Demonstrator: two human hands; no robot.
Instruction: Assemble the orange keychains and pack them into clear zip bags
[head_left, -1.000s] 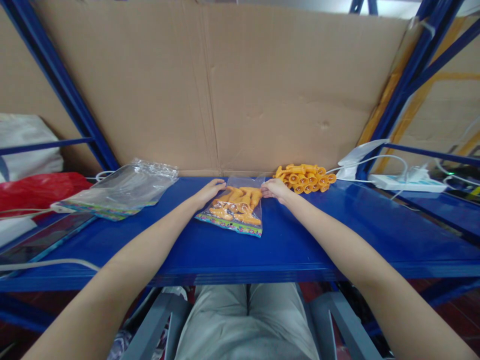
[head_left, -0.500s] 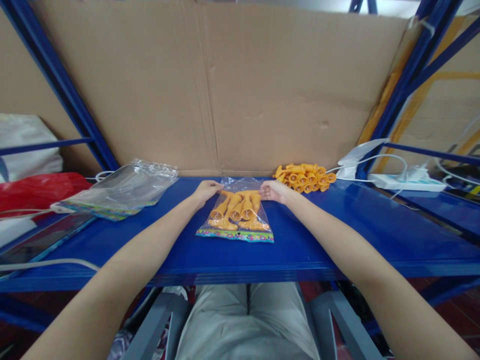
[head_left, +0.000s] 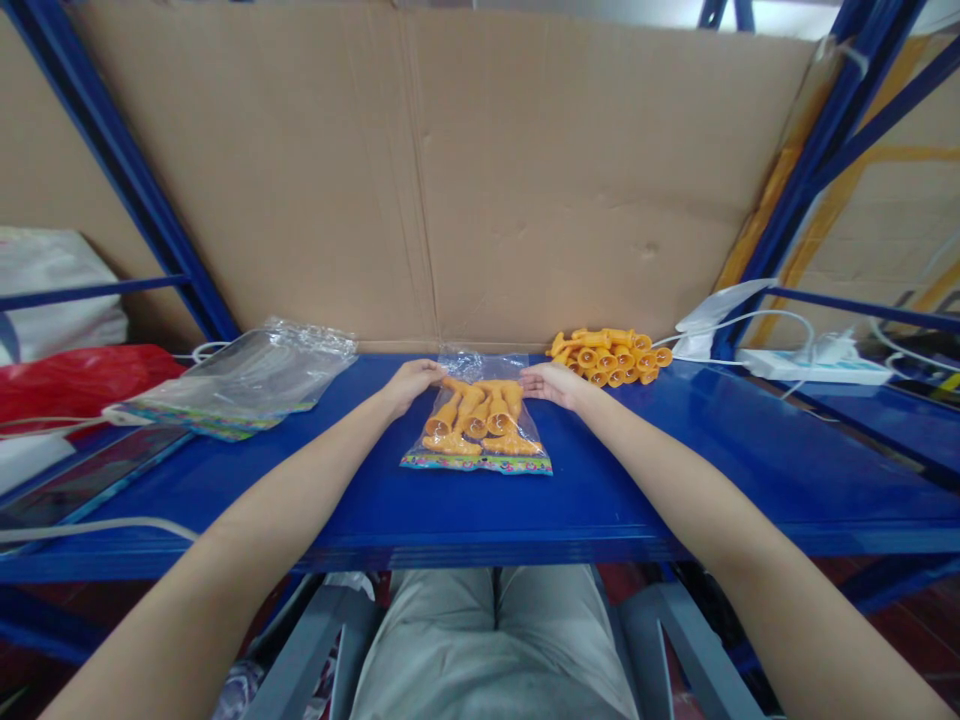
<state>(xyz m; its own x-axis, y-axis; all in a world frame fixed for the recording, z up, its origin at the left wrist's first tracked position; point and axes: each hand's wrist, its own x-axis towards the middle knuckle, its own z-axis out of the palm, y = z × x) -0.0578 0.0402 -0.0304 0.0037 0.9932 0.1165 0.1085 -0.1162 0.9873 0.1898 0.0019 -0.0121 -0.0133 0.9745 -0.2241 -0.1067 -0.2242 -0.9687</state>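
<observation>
A clear plastic bag [head_left: 478, 463] with a colourful printed strip along its near edge lies on the blue shelf in front of me. Inside it are several orange plastic pieces [head_left: 450, 442] with flared, cup-like ends; some stand side by side and others lie across near the strip. My left hand [head_left: 412, 385] is closed on the bag's far left edge, fingers pinching the film. At the far right edge, my right hand [head_left: 551, 383] grips the film between thumb and fingers. The bag's far end lies flat between and beyond both hands.
A pile of loose orange pieces [head_left: 611, 357] sits at the back right, against the cardboard wall [head_left: 570, 180]. Flat bags [head_left: 247, 380] are stacked on the left beside a red plastic bag [head_left: 90, 385]. A white power strip [head_left: 817, 366] with cables lies far right.
The bag has shifted slightly away from me and to the right, and its near strip lies a little farther back. Both hands have stayed nearly in place at its edges.
</observation>
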